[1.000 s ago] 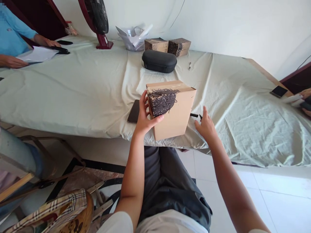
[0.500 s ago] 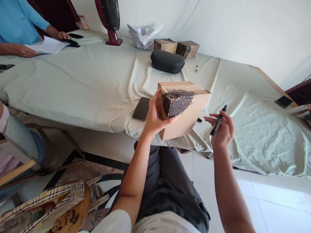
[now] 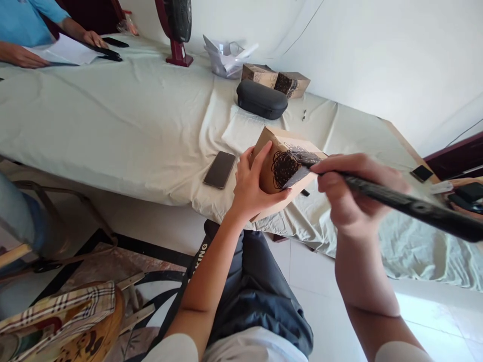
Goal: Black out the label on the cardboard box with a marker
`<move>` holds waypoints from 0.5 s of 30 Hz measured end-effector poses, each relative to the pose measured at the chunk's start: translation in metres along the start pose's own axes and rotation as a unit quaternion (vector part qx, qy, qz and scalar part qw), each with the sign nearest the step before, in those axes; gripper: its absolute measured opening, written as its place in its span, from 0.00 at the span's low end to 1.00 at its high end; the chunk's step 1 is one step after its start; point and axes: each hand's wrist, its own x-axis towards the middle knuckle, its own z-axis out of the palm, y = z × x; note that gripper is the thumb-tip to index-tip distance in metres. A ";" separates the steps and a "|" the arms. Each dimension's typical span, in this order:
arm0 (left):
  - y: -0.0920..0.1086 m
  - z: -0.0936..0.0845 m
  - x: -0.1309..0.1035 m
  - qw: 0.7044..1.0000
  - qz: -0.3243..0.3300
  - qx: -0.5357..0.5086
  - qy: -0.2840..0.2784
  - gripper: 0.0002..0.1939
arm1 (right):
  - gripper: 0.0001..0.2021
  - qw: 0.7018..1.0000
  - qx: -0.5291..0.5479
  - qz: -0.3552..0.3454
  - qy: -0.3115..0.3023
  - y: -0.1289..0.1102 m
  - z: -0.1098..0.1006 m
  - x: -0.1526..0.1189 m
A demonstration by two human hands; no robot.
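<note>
A cardboard box (image 3: 266, 173) with dark scribbles over one corner is tilted at the table's front edge. My left hand (image 3: 252, 183) grips its left side, thumb along the lower edge and fingers over the side face. My right hand (image 3: 350, 191) is closed around a black marker (image 3: 407, 202), whose tip end meets the scribbled corner or hovers right by it; contact is hard to tell. To the left of the box a dark phone (image 3: 219, 170) lies on the pale cloth.
Behind the box sit a black case (image 3: 261, 99), two smaller scribbled boxes (image 3: 292, 84), a plastic basket (image 3: 225, 64) and a fan (image 3: 179, 55). A person's hands (image 3: 26, 55) hold papers at the far left. Another phone (image 3: 421, 173) lies at the right.
My right hand has brought the marker up and left to the box's scribbled corner, with the marker now angled across the hand. The box has turned slightly in my left hand.
</note>
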 end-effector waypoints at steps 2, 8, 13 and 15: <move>0.005 0.003 0.000 1.000 -0.025 -0.003 0.001 0.58 | 0.04 0.997 -0.052 -0.041 -0.048 -0.002 0.005 0.001; 0.010 0.008 -0.002 0.999 -0.034 0.003 0.025 0.57 | 0.05 0.986 -0.110 -0.084 -0.091 0.010 0.016 -0.005; 0.013 0.009 0.000 0.999 -0.044 0.012 0.019 0.54 | 0.06 0.980 -0.127 -0.112 -0.105 0.016 0.015 -0.007; 0.015 0.011 0.000 0.998 -0.051 0.020 0.025 0.53 | 0.06 0.978 -0.134 -0.126 -0.100 0.019 0.015 -0.008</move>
